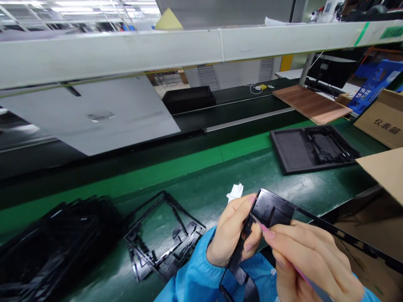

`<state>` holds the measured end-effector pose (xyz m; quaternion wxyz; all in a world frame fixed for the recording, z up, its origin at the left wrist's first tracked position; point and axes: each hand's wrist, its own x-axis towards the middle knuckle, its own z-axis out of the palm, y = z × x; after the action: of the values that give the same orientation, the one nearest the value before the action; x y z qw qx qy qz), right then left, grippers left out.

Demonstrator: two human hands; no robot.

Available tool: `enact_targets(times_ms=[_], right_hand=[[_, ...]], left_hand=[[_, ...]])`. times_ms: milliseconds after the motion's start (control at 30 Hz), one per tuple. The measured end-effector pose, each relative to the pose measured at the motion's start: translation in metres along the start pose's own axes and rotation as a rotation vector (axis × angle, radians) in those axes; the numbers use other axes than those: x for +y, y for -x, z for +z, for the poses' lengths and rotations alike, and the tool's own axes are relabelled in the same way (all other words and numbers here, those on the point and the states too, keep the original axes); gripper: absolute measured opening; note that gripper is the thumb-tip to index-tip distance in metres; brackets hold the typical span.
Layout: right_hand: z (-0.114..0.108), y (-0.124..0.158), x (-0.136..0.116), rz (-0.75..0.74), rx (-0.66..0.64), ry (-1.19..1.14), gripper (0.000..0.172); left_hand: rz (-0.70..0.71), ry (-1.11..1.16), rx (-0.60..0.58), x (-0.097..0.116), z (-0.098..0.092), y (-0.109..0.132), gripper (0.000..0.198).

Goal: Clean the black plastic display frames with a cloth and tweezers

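Gripping black frame [273, 209] low centre, just above the bench.
L hand [233, 235] clamps its left edge; R hand [311, 256] pinches pink tool [263, 228] at the corner. Tool's rear is hidden by fingers, and frame btm and right end are cut off. Beyond: stacked frames [163, 239], white scrap [235, 192], black tray [311, 149].

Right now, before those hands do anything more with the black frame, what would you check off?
1. Left hand has a grip on the thin black plastic frame near its corner: ok.
2. Right hand holds the slim pink tool, tip against the frame: ok.
3. What exactly the tip is touching: cannot tell.
4. Green mat just ahead of the hands carries only a crumpled white scrap: ok.
5. The frame's long side reaches out over the open brown cardboard box; whether they touch: cannot tell.
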<state>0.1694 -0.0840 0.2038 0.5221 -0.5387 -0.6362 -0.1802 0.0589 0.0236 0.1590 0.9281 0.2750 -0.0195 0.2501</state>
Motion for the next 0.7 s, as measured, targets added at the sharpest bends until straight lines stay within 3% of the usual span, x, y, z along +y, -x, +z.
enact_targets(times_ms=[167, 433, 700], right_hand=[[-0.005, -0.001, -0.001, 0.048, -0.028, 0.011, 0.023], [-0.005, -0.007, -0.005, 0.061, -0.055, -0.063, 0.024], [-0.001, -0.01, -0.019, 0.155, 0.011, -0.065, 0.027]], left_hand=[[-0.05, -0.059, 0.151, 0.002, 0.004, 0.003, 0.042], [-0.052, -0.055, 0.14, 0.004, 0.008, 0.001, 0.045], [-0.069, -0.08, 0.175, 0.007, 0.009, 0.001, 0.047]])
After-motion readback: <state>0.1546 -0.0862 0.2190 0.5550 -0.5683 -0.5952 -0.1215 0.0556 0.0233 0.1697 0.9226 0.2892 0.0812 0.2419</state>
